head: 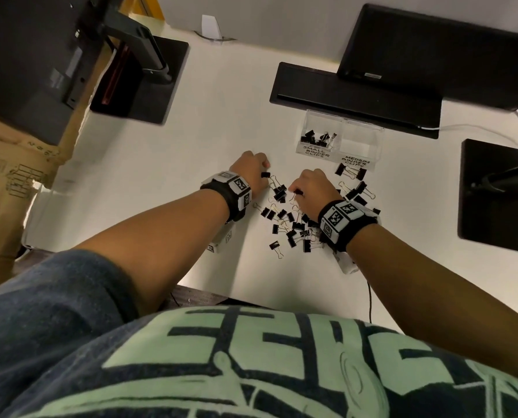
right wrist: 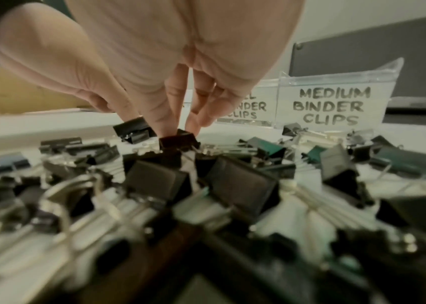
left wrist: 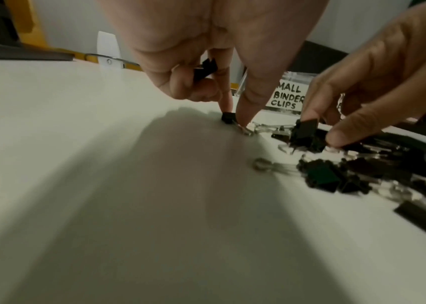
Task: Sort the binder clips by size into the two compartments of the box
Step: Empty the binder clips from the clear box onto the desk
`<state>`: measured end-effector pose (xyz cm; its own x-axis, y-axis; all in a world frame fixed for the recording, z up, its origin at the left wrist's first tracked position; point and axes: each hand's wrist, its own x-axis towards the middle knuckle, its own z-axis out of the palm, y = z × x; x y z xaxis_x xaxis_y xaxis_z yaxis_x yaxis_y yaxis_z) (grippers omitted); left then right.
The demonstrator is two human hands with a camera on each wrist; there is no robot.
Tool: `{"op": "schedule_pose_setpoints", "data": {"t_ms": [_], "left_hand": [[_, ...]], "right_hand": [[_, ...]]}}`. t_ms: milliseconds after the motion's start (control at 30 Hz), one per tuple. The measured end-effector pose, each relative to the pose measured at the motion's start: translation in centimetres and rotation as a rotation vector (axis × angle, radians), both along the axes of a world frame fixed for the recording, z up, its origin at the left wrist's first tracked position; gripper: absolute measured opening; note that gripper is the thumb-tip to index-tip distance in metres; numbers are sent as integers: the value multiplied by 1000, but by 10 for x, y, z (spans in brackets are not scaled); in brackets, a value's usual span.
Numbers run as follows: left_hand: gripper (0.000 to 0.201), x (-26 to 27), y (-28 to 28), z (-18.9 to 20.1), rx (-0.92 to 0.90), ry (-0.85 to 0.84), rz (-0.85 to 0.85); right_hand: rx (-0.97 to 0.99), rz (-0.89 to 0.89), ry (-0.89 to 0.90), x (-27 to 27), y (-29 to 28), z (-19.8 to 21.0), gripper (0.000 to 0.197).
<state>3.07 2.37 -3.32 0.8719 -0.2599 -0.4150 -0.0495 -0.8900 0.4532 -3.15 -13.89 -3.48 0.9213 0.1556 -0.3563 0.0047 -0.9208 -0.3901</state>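
A clear two-compartment box (head: 381, 137) stands at the back of the white table. Its left compartment, labelled small binder clips (head: 319, 138), holds several black clips. No clip shows in the right compartment, labelled medium (head: 360, 143). A pile of black binder clips (head: 293, 221) lies in front of the box. My left hand (head: 265, 171) pinches a small clip (left wrist: 228, 118) on the table at the pile's left edge. Its curled fingers hold another clip (left wrist: 205, 69). My right hand (head: 292, 190) pinches a small black clip (right wrist: 178, 139) at the top of the pile.
A black monitor stand (head: 354, 95) sits right behind the box. Other black bases stand at the back left (head: 140, 79) and at the right (head: 489, 194). A cardboard box (head: 4, 182) is beside the table's left edge. A thin cable (head: 369, 294) hangs over the near edge.
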Motion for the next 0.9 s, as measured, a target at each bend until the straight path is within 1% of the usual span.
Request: {"op": "schedule_pose_setpoints", "data": {"t_ms": [167,233,267,300,400,433,533,633,767,833,900], "left_hand": [[20,-4,2,-6,1,-76,-78],[20,-4,1,-6,3,-78,-71],[20,-4,1,-7,5,-75,-62],[20,-5,1,-7,7,-73,-55],[17,-5,0,-8,8,-70,-53],[16,-6,0,-7,2,-76,-55],[17,-9,2,-6,-27,-96,-58],[27,-12,6,-5,-51,-90,-85],[36,-14,12,-3,9,-56,-169],[37,-14,14,-5,40,-43,-205],[32,-14,16,-5,55,-49,-221]], "right_hand": [[-65,34,-21,2,-1,-1,17],[-44,21,-6,2,-1,1,11],[-18,-6,9,3,-2,3,4],[14,-49,19,3,-3,3,6],[123,-238,45,0,-6,6,25],[123,-246,46,-2,-7,6,31],[5,-154,54,-7,-7,4,39],[-29,-182,38,-7,-5,1,35],[-1,-211,25,-6,-1,2,29],[47,-277,18,-5,-1,4,29],[128,-382,10,-5,-2,8,22]]}}
